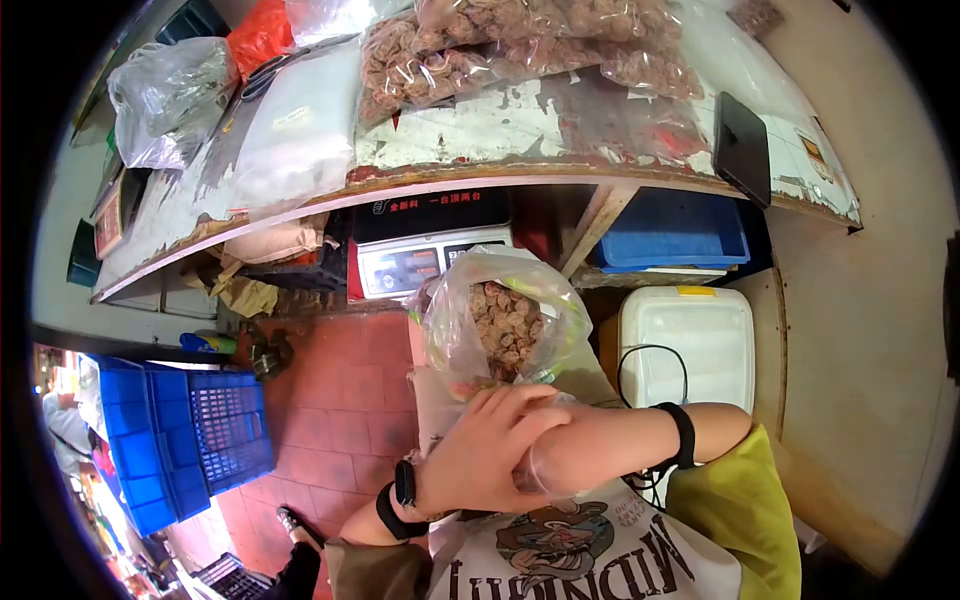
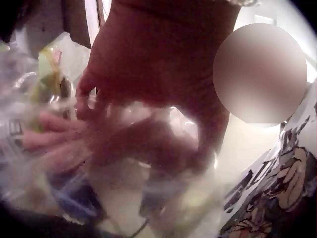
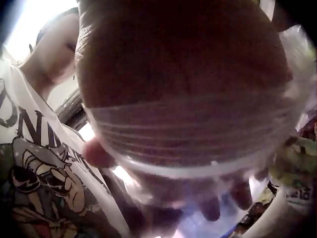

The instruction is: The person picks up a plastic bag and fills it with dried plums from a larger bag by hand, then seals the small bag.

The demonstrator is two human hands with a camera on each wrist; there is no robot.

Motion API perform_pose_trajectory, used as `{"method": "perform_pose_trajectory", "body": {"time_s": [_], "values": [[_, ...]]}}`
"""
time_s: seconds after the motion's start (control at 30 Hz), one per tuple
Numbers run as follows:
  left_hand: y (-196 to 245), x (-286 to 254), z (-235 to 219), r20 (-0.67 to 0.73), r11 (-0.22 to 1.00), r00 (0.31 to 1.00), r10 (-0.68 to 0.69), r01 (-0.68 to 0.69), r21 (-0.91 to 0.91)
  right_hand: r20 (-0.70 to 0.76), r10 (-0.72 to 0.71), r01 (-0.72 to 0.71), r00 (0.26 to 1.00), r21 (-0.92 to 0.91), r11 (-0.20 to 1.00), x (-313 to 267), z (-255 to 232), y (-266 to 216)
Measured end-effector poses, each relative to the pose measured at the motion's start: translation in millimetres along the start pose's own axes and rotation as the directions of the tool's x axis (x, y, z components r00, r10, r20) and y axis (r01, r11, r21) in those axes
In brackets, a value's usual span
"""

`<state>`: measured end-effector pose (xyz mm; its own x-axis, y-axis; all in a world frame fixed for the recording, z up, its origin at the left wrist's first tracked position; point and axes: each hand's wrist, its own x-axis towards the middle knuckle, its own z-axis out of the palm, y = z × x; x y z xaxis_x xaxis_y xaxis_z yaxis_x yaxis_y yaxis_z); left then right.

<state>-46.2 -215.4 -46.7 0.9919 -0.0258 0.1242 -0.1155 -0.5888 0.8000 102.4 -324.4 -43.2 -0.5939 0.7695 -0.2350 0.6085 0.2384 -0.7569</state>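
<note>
My left hand [image 1: 485,455] lies over my right hand [image 1: 545,460], its fingers curled around clear plastic [image 1: 535,478] at that hand. Large in the left wrist view, the left hand [image 2: 158,64] stands before blurred fingers seen through film. Clear film [image 3: 188,129] wraps the right hand [image 3: 183,64] in the right wrist view, with a pale band across it and spread fingertips below. Part of the right hand is hidden by the left in the head view. Just beyond both hands, an open clear bag [image 1: 455,330] holds brown, wrinkled round pieces [image 1: 508,325].
A shelf [image 1: 480,135] carries filled bags [image 1: 530,50], flat plastic bags [image 1: 300,125] and a phone [image 1: 741,148]. Beneath it are a scale [image 1: 425,260] and a blue tray [image 1: 675,235]. A white lidded box [image 1: 690,345] stands right, blue crates [image 1: 180,435] left.
</note>
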Motion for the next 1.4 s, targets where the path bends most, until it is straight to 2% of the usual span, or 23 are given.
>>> {"method": "perform_pose_trajectory", "body": {"time_s": [0.03,0.1,0.17,0.23,0.3,0.37,0.43,0.47,0.53,0.57,0.63,0.67,0.73,0.87,0.93,1.07,1.13,1.17,1.23,1.3,1.33,1.37,1.4], "values": [[-3.5,-2.9,0.8,0.0,1.0,1.0,-0.004,0.004,-0.003,0.014,0.002,-0.002,1.0,0.018,1.0,-1.4,-6.8,-0.1],[-11.0,-8.6,2.4,-0.114,0.999,0.993,-0.035,0.032,-0.03,0.007,-0.004,0.004,1.0,0.088,0.996,-8.1,-22.2,0.5],[-13.9,-16.4,-2.6,-0.185,0.999,0.981,-0.053,0.05,-0.019,-0.251,-0.116,0.173,0.961,0.215,0.961,-18.7,-34.6,5.1],[-18.2,-25.8,-4.4,-0.256,0.997,0.964,-0.072,0.071,-0.013,-0.461,0.026,0.106,0.887,0.258,0.96,-29.1,-46.5,7.4],[-27.2,-37.9,0.8,-0.42,0.991,0.901,-0.111,0.069,-0.114,-0.565,0.15,-0.007,0.811,0.247,0.969,-23.0,-50.8,21.3],[-34.8,-44.7,5.4,-0.422,0.986,0.897,-0.131,0.075,-0.146,-0.576,0.165,-0.028,0.801,0.238,0.971,-1.3,-34.2,47.0],[-41.0,-47.1,10.6,-0.489,0.978,0.865,-0.111,0.009,-0.207,-0.592,0.224,-0.266,0.775,0.017,0.964,24.1,-16.8,67.8],[-40.0,-46.3,11.1,-0.487,0.978,0.866,-0.112,0.01,-0.208,-0.592,0.225,-0.265,0.774,0.019,0.964,35.1,-10.9,75.7],[-37.3,-43.2,12.7,-0.526,0.977,0.842,-0.117,0.002,-0.213,-0.682,0.179,-0.479,0.709,-0.279,0.833,52.6,-3.4,88.2],[-37.3,-42.9,13.2,-0.525,0.976,0.842,-0.122,0.007,-0.215,-0.68,0.181,-0.476,0.71,-0.275,0.835,56.6,-3.3,92.1],[-38.7,-42.5,13.2,-0.518,0.989,0.847,-0.12,0.054,-0.141,-0.582,0.249,-0.511,0.775,-0.343,0.788,63.2,-4.3,99.2],[-38.7,-42.7,13.0,-0.517,0.988,0.847,-0.121,0.055,-0.141,-0.582,0.249,-0.511,0.774,-0.342,0.789,67.8,-0.3,103.3],[-39.0,-42.7,12.8,-0.513,0.989,0.848,-0.135,0.086,-0.118,-0.687,0.214,-0.543,0.694,-0.305,0.783,75.0,6.2,111.0],[-38.8,-45.3,11.7,-0.518,0.989,0.844,-0.143,0.108,-0.097,-0.648,0.218,-0.496,0.729,-0.281,0.822,71.2,0.3,111.5],[-39.2,-43.2,12.1,-0.514,0.99,0.847,-0.137,0.095,-0.107,-0.706,0.071,-0.512,0.705,-0.437,0.74,70.7,0.6,110.4],[-38.7,-40.7,13.3,-0.508,0.99,0.85,-0.139,0.11,-0.087,-0.663,0.052,-0.524,0.747,-0.538,0.66,70.5,-5.6,103.8],[-36.0,-39.5,13.3,-0.514,0.989,0.844,-0.15,0.134,-0.069,-0.733,-0.019,-0.468,0.68,-0.453,0.759,63.0,-5.2,99.7],[-34.7,-39.5,13.0,-0.515,0.988,0.843,-0.154,0.138,-0.071,-0.731,-0.018,-0.465,0.682,-0.452,0.761,54.4,-7.5,90.9],[-32.8,-39.1,13.1,-0.515,0.987,0.845,-0.142,0.158,-0.013,-0.792,0.174,-0.283,0.584,0.003,0.959,27.9,-17.3,63.6],[-29.8,-39.1,15.6,-0.53,0.986,0.834,-0.155,0.165,-0.028,-0.724,0.481,-0.14,0.495,0.48,0.866,5.0,-19.4,46.8],[-28.1,-38.2,16.1,-0.541,0.985,0.826,-0.16,0.166,-0.038,-0.81,0.439,0.085,0.389,0.506,0.858,-0.2,-12.6,51.7],[-25.5,-35.7,14.2,-0.541,0.986,0.826,-0.16,0.165,-0.039,-0.825,0.448,0.177,0.345,0.526,0.832,-5.5,-14.4,50.6],[-22.1,-31.9,10.4,-0.491,0.983,0.859,-0.145,0.182,0.028,-0.786,0.47,0.283,0.402,0.595,0.752,-9.8,-14.4,43.8]]}}
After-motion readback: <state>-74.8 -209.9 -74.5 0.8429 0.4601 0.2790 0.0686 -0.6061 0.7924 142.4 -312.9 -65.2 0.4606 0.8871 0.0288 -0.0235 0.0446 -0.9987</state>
